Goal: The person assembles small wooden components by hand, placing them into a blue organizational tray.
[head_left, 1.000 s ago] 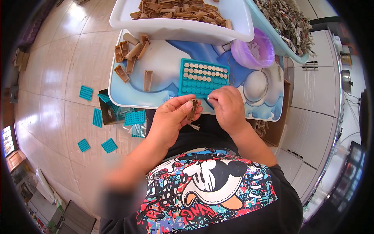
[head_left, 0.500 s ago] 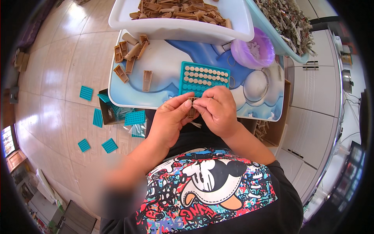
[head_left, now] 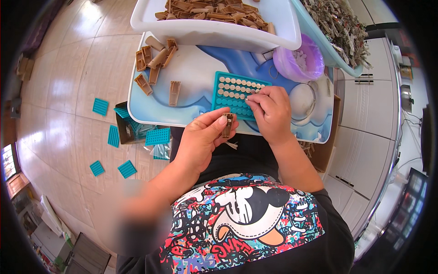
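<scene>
My left hand is closed around a brown tapered plastic piece, held upright just off the table's near edge with its hollow, ribbed side showing. My right hand reaches over a teal tray of small round pale discs. Its thumb and forefinger are pinched together at the end of the lowest filled row. What lies between those fingertips is too small to make out. Discs fill the tray's far rows, while the near rows show bare teal pockets.
More brown pieces lie at the table's left, with a single one nearer. Beyond stand a white bin of brown pieces, a purple-lined bowl and a pale teal tub. Several teal trays lie on the floor around a box.
My right hand has left the brown piece and moved up and right to the tray's discs. My left hand still holds the brown piece in nearly the same place.
</scene>
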The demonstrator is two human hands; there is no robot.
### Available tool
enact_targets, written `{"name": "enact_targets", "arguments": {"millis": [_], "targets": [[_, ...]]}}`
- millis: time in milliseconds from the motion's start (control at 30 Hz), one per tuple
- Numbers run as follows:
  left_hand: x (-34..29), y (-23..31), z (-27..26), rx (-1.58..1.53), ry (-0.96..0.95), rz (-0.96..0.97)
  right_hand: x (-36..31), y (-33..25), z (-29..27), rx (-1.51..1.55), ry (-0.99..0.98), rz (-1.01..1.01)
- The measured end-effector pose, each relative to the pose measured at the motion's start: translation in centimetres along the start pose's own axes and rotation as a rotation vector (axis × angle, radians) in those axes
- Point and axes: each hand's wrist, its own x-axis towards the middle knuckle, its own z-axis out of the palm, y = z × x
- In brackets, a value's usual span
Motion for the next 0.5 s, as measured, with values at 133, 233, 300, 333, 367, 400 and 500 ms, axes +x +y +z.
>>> {"name": "enact_targets", "arguments": {"millis": [133,233,300,333,367,400,500], "targets": [[0.0,0.0,0.1,0.009,0.012,0.000,0.2,-2.2,-0.9,0.141,-0.005,0.033],[0.2,-0.4,-0.4,-0.003,0.002,0.004,-0.1,-3.0,-0.6,0.264,-0.039,-0.043],[0.2,-0.4,-0.4,-0.005,-0.004,0.005,-0.4,-3.2,-0.2,0.262,-0.032,-0.071],[0.2,-0.4,-0.5,-0.008,-0.011,0.007,-0.4,-3.3,-0.1,0.259,-0.026,-0.098],[0.2,-0.4,-0.5,-0.009,-0.010,0.008,-0.4,-3.3,-0.2,0.260,-0.027,-0.100],[0.3,-0.4,-0.6,-0.013,-0.014,0.008,-0.3,-3.3,-0.3,0.272,-0.051,-0.100],[0.1,-0.3,-0.2,-0.016,-0.002,0.009,-0.1,-2.4,-0.5,0.258,-0.038,-0.054]]}}
